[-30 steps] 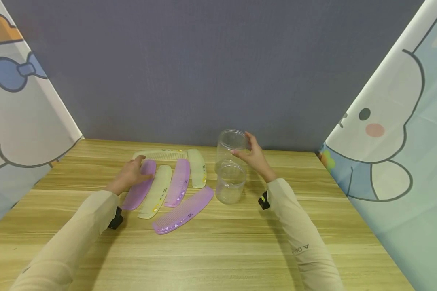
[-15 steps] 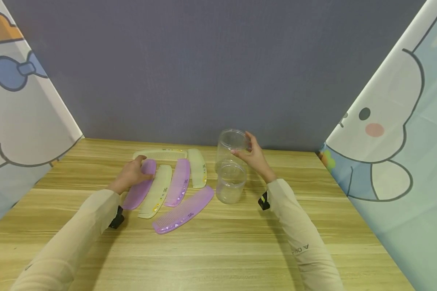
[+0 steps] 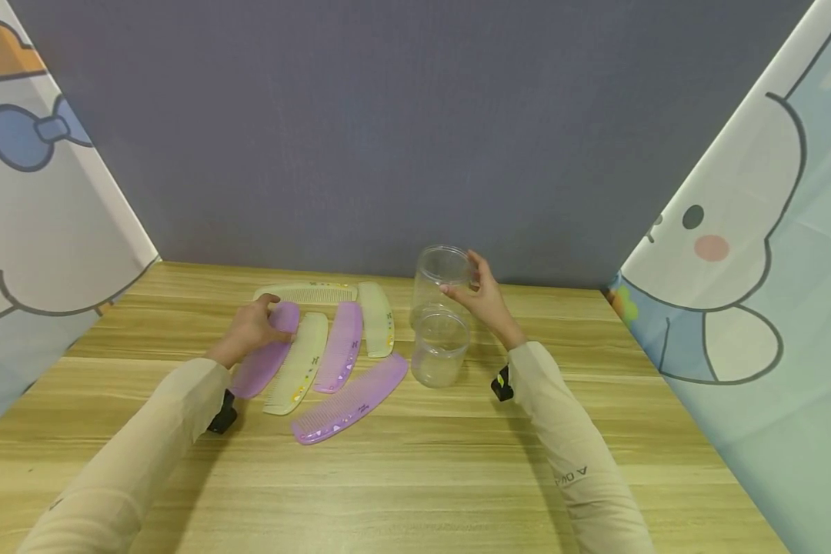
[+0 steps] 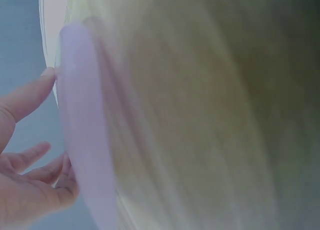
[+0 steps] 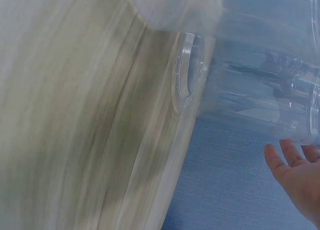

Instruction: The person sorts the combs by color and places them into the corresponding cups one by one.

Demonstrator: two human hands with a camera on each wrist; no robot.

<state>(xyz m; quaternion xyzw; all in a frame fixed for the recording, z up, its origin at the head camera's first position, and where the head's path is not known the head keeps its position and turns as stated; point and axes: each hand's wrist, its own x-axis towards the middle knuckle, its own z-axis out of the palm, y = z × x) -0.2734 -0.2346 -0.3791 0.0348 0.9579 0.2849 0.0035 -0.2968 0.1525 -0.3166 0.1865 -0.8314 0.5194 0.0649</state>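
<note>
My left hand (image 3: 251, 329) pinches the leftmost purple comb (image 3: 259, 369) between thumb and fingers. In the left wrist view this comb (image 4: 85, 115) shows its smooth purple face, blurred, with a dark band beside it on the wood. My right hand (image 3: 486, 296) holds the rim of the taller clear plastic jar (image 3: 425, 286), thumb in front and fingers at the back right. Fingers of that hand (image 5: 300, 182) show beside the jar's wall in the right wrist view. A shorter clear jar (image 3: 438, 365) stands upright just in front of the taller one.
Right of the held comb lie a cream comb (image 3: 301, 358), a purple comb (image 3: 342, 346) and a slanted purple comb (image 3: 353, 400). Two more cream combs, one crosswise (image 3: 312, 292) and one upright (image 3: 375, 319), lie behind. A grey wall (image 3: 388, 154) closes the table's back.
The purple comb at my left hand has tilted slightly, its teeth no longer showing. My right hand and both jars have stayed in place.
</note>
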